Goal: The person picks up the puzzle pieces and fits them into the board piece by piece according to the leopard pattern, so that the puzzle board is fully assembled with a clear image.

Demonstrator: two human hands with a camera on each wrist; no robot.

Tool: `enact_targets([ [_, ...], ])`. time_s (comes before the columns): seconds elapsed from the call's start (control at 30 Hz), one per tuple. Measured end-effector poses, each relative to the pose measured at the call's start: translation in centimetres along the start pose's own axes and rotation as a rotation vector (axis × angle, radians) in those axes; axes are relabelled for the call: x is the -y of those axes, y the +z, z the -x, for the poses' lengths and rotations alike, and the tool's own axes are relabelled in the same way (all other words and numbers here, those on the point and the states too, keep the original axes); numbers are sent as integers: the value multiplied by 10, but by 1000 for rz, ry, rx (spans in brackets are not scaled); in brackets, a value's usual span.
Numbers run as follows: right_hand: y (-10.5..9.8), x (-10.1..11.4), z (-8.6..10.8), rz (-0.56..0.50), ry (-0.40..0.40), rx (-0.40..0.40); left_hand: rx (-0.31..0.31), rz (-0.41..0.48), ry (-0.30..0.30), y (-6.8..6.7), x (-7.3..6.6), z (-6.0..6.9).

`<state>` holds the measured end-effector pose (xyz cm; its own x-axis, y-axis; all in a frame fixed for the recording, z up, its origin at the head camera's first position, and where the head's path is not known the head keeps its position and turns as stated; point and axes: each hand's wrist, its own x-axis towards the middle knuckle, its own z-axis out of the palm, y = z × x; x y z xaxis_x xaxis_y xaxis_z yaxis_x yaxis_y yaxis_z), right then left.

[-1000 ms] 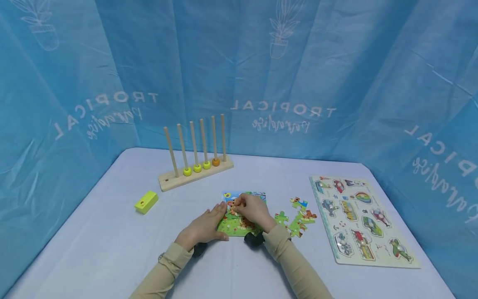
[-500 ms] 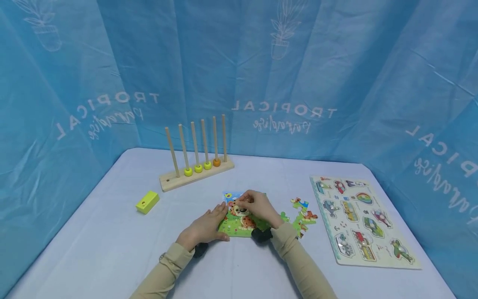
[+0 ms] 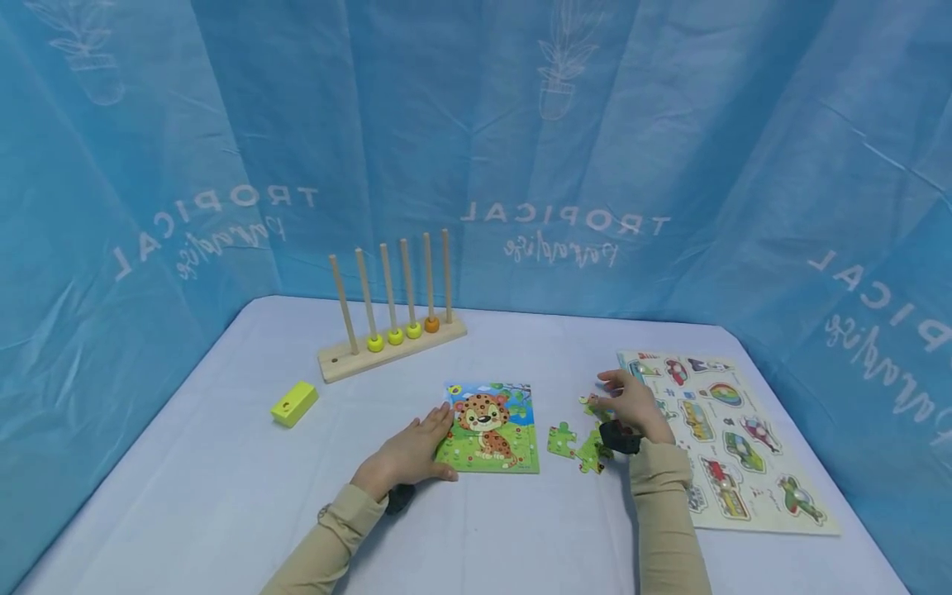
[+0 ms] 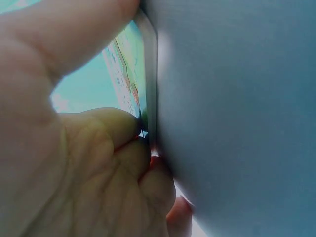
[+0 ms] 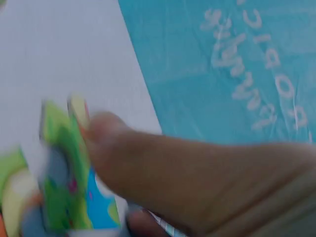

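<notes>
A square jigsaw puzzle (image 3: 487,446) with a spotted leopard cub picture lies flat in the middle of the table. My left hand (image 3: 411,450) rests at its left edge with straight fingers; in the left wrist view the fingers touch the board's side (image 4: 151,74). My right hand (image 3: 632,405) is over the loose pieces to the right, thumb and forefinger apart. A green jigsaw piece (image 3: 562,440) and another green piece (image 3: 592,451) lie there, with more partly hidden under the hand. The right thumb (image 5: 113,158) is beside blurred pieces (image 5: 64,168) in the right wrist view.
A peg board (image 3: 387,355) of upright sticks with yellow and orange beads stands at the back left. A yellow block (image 3: 294,403) lies on the left. A vehicle puzzle board (image 3: 744,463) lies on the right. Blue cloth (image 3: 476,149) hangs behind the white table.
My right hand has left the leopard puzzle and moved right to the loose pieces, uncovering the puzzle's upper right part. The left hand has stayed at the puzzle's edge.
</notes>
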<state>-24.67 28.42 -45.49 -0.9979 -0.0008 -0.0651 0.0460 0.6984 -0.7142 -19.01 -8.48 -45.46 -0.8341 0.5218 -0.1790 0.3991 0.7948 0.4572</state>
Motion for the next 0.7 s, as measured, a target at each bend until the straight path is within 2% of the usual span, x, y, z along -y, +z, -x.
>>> enact_targets([
  [0.13,0,-1,1,-30,10,83,-3,7,-3,0,1,0],
  [0.2,4,2,1,-26,10,88,0,5,1,0,0,0],
  [0.3,11,8,0,15,-3,51,6,4,2,0,-1,0],
  [0.43,19,15,-2,66,-77,-15,4,10,-10,-1,-1,1],
  [0.7,30,35,-4,-89,-107,0,-8,6,16,-1,0,2],
])
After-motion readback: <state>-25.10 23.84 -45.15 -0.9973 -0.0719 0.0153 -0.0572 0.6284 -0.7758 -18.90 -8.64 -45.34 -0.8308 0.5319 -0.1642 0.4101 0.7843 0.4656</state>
